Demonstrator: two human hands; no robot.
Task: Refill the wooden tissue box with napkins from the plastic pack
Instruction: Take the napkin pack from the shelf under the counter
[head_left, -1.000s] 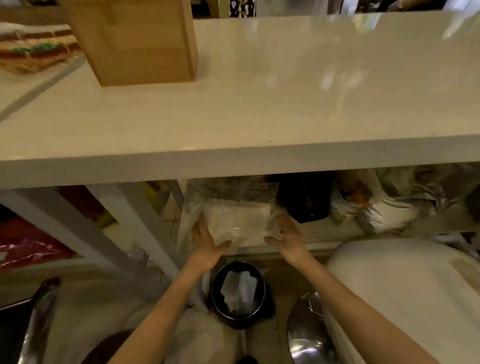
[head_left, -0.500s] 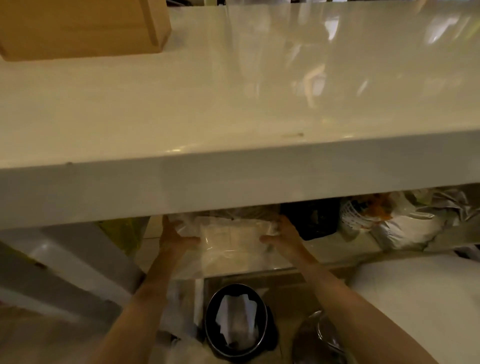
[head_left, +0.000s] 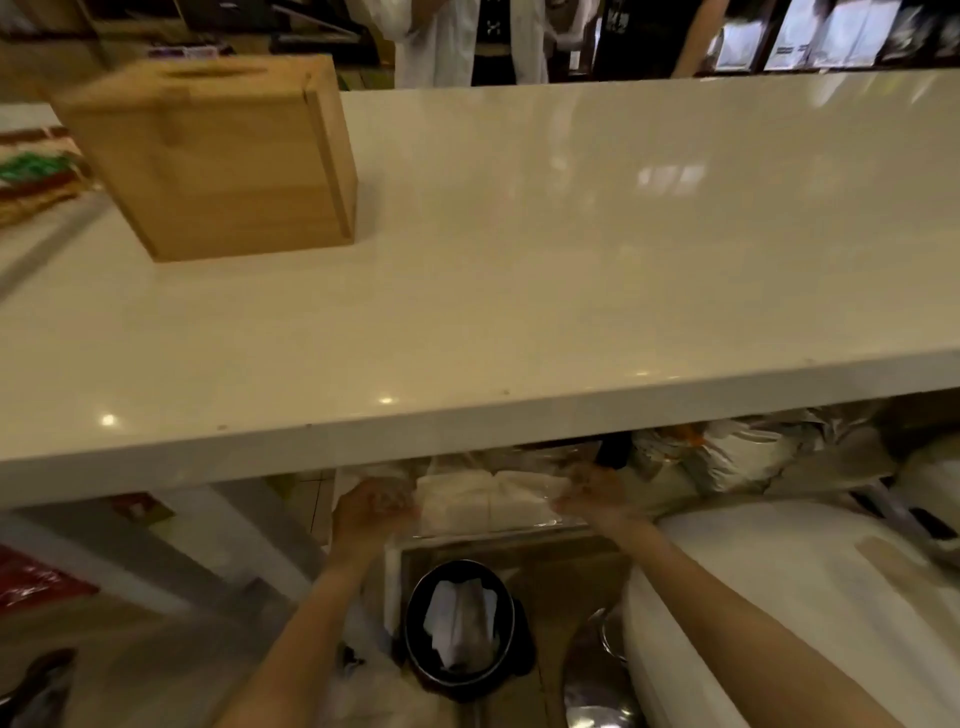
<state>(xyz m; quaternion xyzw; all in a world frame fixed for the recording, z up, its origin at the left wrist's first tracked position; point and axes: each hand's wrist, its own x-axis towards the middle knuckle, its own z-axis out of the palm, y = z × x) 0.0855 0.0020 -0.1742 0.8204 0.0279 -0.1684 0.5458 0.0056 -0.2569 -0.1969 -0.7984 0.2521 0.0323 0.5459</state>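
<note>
While both hands are working under the counter lip, I'm gripping the plastic pack (head_left: 488, 499) of napkins from either side: my left hand (head_left: 371, 506) is curled onto its left end, my right hand (head_left: 589, 493) is pinching the right end, and the white stack is showing through the clear film between them. The pack is sitting just below the white counter (head_left: 571, 260) edge, above the black bin (head_left: 462, 623) on the floor. To do this well, I'm judging I should be drawing it toward me first, clearing the edge before lifting, and keeping the hold on the stack itself, not on loose film, which looks likely to slip or tear. The wooden tissue box (head_left: 218, 156) is standing on the counter's far left, well apart from my hands, slot on top, so that's where I'm heading. As for writing, I'm reading none on the pack or the box; posters at the far right are too blurred to make out.
</note>
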